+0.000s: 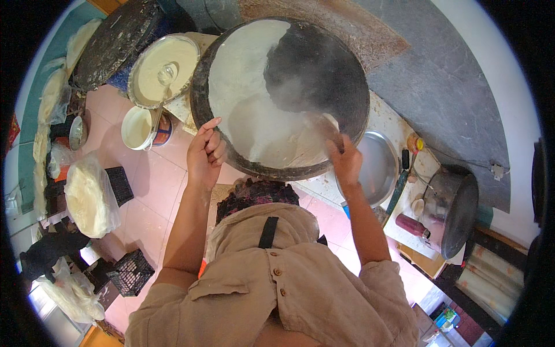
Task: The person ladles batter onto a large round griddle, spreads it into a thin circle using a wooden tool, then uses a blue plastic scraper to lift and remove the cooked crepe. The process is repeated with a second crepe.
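Observation:
A large round black griddle (199, 110) gives off steam. Pale batter (243, 63) coats its left and lower part, while the upper right is bare and dark. At the griddle's lower right, my right hand (346, 159) is closed on a batter spreader (328, 122), blurred by motion, at the batter's edge. My left hand (208, 151) hovers by the lower left rim, its fingers curled and nothing visible in them. A bowl of batter (144, 72) stands left of the griddle with a ladle (167, 74) in it.
Below the bowl stands a white bucket (136, 128). A metal basin (378, 170) sits right of the griddle, near a dark-handled tool (399, 188), a red bottle (411, 225) and a big pot (457, 214). Bagged pale flatbreads (89, 196) and a black crate (132, 272) are at left.

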A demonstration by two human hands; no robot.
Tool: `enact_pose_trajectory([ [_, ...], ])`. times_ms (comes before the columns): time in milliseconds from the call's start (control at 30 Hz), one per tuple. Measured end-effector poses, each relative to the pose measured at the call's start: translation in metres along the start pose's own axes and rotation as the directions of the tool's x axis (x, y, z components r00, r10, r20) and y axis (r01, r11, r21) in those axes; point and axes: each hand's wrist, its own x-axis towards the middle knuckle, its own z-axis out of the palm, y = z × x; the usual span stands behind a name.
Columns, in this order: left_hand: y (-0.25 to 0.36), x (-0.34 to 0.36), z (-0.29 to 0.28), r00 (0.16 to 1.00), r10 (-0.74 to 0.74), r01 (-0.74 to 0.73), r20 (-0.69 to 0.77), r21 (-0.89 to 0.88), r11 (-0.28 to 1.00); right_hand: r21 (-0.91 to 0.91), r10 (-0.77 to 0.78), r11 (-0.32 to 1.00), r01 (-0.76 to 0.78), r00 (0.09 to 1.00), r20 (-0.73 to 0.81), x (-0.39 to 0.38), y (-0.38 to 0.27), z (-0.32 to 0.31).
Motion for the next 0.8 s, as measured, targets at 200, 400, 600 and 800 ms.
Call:
enact_pose_trajectory([
  [200, -0.001, -0.006, -0.001, 0.999, 0.037, -0.036, -0.007, 0.034, 0.999, -0.097, -0.053, 0.994, 0.047, 0.997, -0.058, 0.045, 0.018, -0.012],
  [400, -0.004, -0.007, 0.0, 0.998, 0.046, -0.045, -0.043, 0.026, 0.999, 0.017, 0.075, 0.996, -0.084, 0.944, 0.321, -0.018, 0.005, -0.015],
  [600, -0.005, -0.008, -0.007, 0.999, 0.045, -0.045, -0.015, 0.008, 0.999, -0.001, 0.055, 0.998, -0.056, 0.979, 0.196, 0.017, 0.028, -0.025],
  [800, -0.008, -0.009, -0.007, 0.999, 0.041, -0.041, -0.012, 0.02, 0.999, -0.222, -0.123, 0.967, 0.122, 0.992, 0.007, 0.084, 0.049, -0.022],
])
